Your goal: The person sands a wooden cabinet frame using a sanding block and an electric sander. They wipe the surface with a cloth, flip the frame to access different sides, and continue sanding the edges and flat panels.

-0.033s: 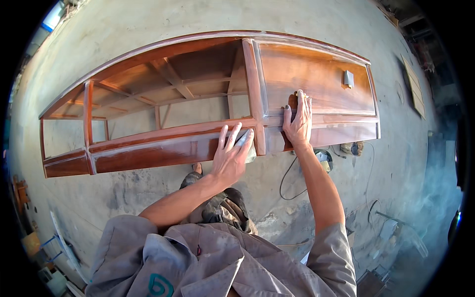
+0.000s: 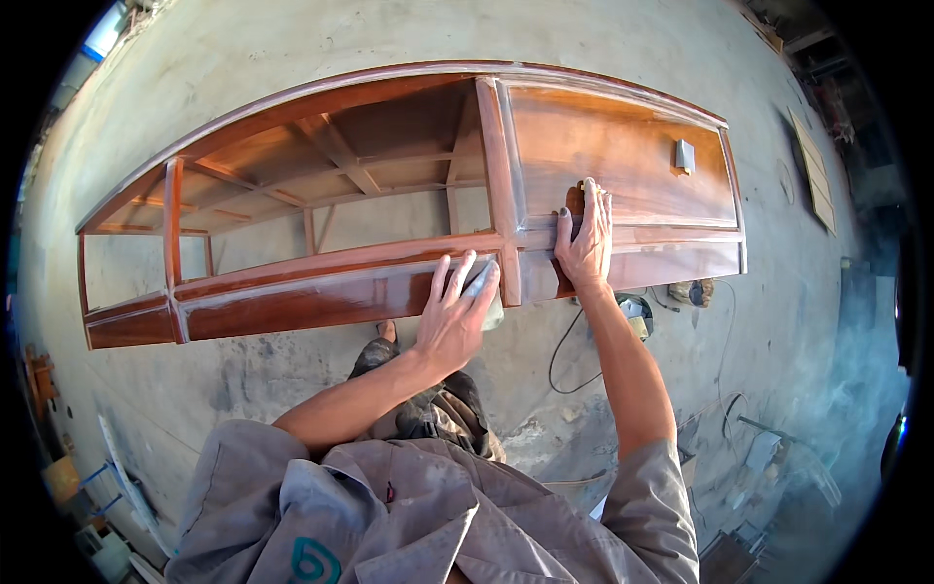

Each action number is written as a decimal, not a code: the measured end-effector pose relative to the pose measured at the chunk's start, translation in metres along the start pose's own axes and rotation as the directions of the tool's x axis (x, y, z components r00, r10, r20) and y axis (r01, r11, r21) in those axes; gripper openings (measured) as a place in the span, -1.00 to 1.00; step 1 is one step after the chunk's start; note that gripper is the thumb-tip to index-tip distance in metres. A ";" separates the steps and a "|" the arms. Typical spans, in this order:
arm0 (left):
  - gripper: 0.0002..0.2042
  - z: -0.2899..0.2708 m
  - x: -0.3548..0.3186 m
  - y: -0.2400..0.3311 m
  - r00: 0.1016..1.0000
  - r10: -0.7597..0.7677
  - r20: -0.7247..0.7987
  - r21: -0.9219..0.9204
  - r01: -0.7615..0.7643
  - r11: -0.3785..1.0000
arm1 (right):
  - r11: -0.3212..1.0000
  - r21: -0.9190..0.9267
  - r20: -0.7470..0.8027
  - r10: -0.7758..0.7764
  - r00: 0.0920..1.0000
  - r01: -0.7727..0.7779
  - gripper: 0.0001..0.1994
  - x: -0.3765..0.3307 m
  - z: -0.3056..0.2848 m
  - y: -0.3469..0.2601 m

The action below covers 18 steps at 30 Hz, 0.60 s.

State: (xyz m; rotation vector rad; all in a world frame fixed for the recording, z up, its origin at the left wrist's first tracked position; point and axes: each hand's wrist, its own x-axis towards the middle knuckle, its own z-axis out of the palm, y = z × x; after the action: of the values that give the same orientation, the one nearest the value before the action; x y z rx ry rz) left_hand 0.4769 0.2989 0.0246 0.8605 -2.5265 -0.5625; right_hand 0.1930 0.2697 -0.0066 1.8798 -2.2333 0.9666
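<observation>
A long reddish-brown wooden cabinet frame [image 2: 336, 255] lies across the view, with pale dust along its rails and posts. My left hand [image 2: 453, 310] presses a pale folded sheet, apparently sandpaper [image 2: 492, 308], against the lower front panel, just left of the middle post [image 2: 500, 165]. The sheet sits under the thumb side and its lower end sticks out below the panel. My right hand [image 2: 586, 243] rests flat on the right-hand panel [image 2: 623, 146], fingers stretched upward, with no object visible in it. A dark patch shows beside its fingers.
A small pale block-shaped piece [image 2: 685, 157] is on the right panel. Beneath the cabinet, a black cable [image 2: 553, 360] and a dark round item [image 2: 637, 313] lie on the concrete floor [image 2: 545, 428]. A slatted board [image 2: 812, 170] lies at far right; haze hangs at lower right.
My left hand, with the sheet, has shifted very slightly left and down along the panel. My right hand is in nearly the same place.
</observation>
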 end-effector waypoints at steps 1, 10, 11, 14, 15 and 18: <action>-0.28 0.004 -0.019 0.011 1.000 0.022 -0.012 -0.016 -0.022 1.000 | 1.000 0.000 0.007 0.002 1.000 -0.002 -0.30 -0.002 -0.001 -0.001; -0.34 -0.013 0.037 -0.012 0.994 0.105 -0.014 -0.071 -0.105 0.992 | 0.999 -0.019 0.003 0.027 1.000 -0.027 -0.26 -0.002 -0.005 -0.006; -0.34 -0.003 0.050 -0.022 0.992 0.118 -0.034 -0.032 -0.119 0.992 | 1.000 -0.006 0.004 0.013 1.000 -0.013 -0.26 -0.001 -0.005 -0.009; -0.37 0.004 0.049 -0.031 0.990 0.142 0.023 0.011 -0.142 0.990 | 0.998 -0.017 0.011 0.064 0.998 -0.064 -0.26 -0.004 -0.006 -0.009; -0.37 0.004 0.049 -0.032 0.992 0.126 0.029 0.032 -0.127 0.991 | 0.996 -0.028 0.002 0.090 0.996 -0.090 -0.26 -0.005 -0.005 -0.006; -0.38 0.014 0.071 -0.027 0.990 0.140 0.007 0.016 -0.140 0.990 | 0.998 0.000 0.007 0.059 0.998 -0.059 -0.24 -0.003 -0.005 -0.003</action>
State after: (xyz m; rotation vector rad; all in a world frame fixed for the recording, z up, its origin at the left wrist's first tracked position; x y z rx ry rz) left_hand 0.4314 0.2369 0.0172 0.6814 -2.5749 -0.5002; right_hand 0.1951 0.2746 -0.0026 1.8300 -2.3055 0.9691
